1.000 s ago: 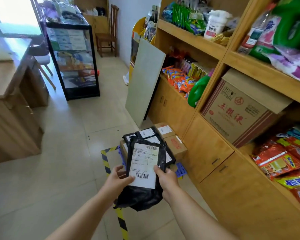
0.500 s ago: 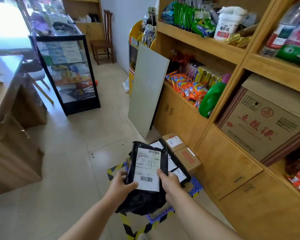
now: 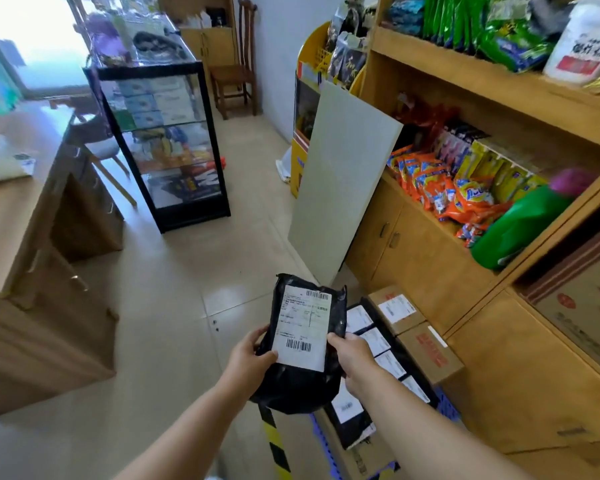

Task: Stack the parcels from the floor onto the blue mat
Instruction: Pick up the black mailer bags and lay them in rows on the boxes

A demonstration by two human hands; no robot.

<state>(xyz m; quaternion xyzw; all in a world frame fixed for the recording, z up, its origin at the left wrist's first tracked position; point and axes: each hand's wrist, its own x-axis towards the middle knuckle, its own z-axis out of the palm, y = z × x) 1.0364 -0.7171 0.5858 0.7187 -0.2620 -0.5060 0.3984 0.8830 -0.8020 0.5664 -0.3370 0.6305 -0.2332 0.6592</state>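
Raised a little higher than before, the crinkled black plastic mailer bag [image 3: 302,382] with a white label is gripped by left hand [image 3: 248,362] and right hand [image 3: 354,358] above stacked parcels [image 3: 388,365] on the blue ribbed mat [image 3: 447,407].

bright daylight | blown-out window [image 3: 32,39] top left | floor [image 3: 174,278] glare | wide-angle bending, soft blur at edges

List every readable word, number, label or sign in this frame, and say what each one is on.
Nothing can be quoted with confidence.
Black parcel, held by left hand and right hand: white label with barcodes, print too small.
Stacked parcels: white labels, blurred.
Brown box: red print, unreadable.
White bag on the top shelf: dark characters, too blurred.
Orange packets: logo illegible.
Large carton: red characters, cut off.
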